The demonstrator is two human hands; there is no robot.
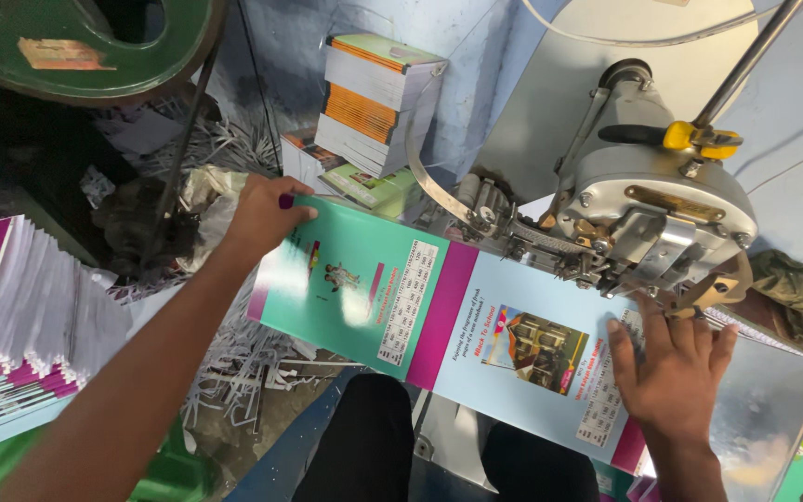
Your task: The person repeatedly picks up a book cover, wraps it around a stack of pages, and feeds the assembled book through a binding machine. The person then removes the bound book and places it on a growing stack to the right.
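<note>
Hands of one person on a long printed cover sheet (439, 316), seen from above. The sheet lies slantwise across the middle of the view, its left half green, a magenta band down the centre, its right half pale blue with a small picture. The left hand (267, 216) grips the sheet's far left corner, fingers curled over the edge and thumb on the top face. The right hand (671, 367) lies flat on the sheet's right end, palm down, fingers spread wide and pointing toward the machine. The sheet's upper edge runs just beneath the head of a grey metal stitching machine (657, 209), which carries a yellow-tipped lever (704, 139) on top; a curved metal strip (429, 177) arcs out from its left side. The right end of the sheet rests on a shiny metal plate (773, 409). At the left edge stands a fanned pile of booklets (25, 325) with white pages and magenta spines. A second stack of books (378, 98) is piled against the blue wall (485, 65) behind the sheet. Paper shreds (243, 358) litter the floor below the left forearm. A green machine frame (95, 46) fills the upper left corner.
</note>
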